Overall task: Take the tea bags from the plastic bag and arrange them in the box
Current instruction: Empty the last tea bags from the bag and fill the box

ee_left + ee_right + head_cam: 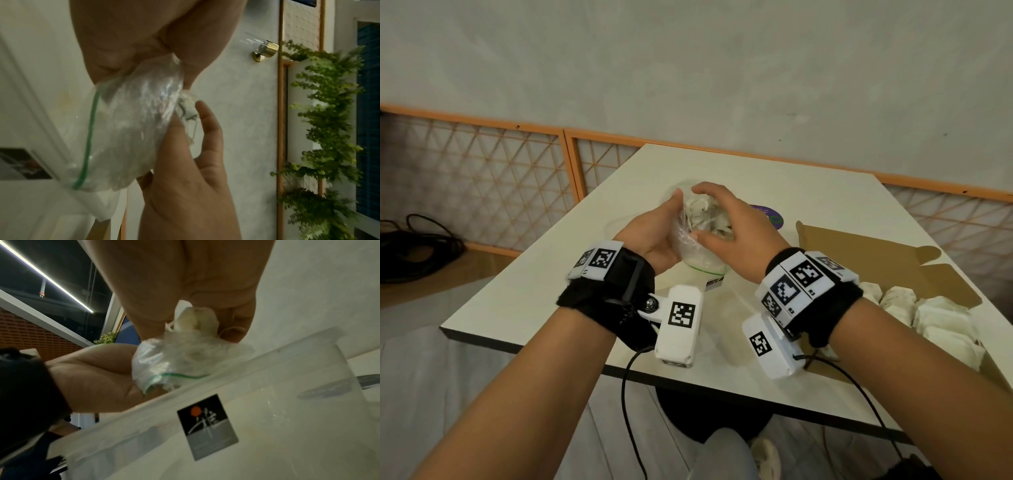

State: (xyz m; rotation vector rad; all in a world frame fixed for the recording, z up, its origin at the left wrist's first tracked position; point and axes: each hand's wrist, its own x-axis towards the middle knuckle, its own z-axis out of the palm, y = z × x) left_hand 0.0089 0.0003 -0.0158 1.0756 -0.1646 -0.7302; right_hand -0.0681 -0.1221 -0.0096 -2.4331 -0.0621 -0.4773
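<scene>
**Both hands on the bag of tea bags, above the table's middle**

Nearest, at the bottom of the head view, two bare forearms reach in, each with a black fuzzy wrist band (599, 294) carrying white blocks printed with black-and-white square codes; small tags "R2" and "R3" can be read on the right band. A thin black cable hangs from each wrist.

At the right edge of the frame lies one open brown cardboard box (887, 260), flat-walled with a scalloped flap. Inside it sit pale, soft, crumpled tea bags in the box (941, 322); about four show, the rest cut off by the frame and the right wrist.

In mid-frame the left hand (654, 233) cups one clear, crinkled plastic bag (702, 246) with a green zip line, fingers and thumb curled round its side. The right hand (736, 219) arches over the bag's mouth; in the right wrist view its thumb and fingers pinch a whitish tea bag (197, 319) with a thin string at the opening. More tea bags fill the bag, too bunched to count.

Just under the bag stands one clear plastic container (287, 402) with a black-and-grey label bearing an orange dot and brush-like script, not readable.

Behind the hands a round purple-and-green sticker (770, 214) lies on the smooth cream table (524, 294).

Farthest, an orange-framed lattice fence (482, 171) runs under a grey wall.
</scene>
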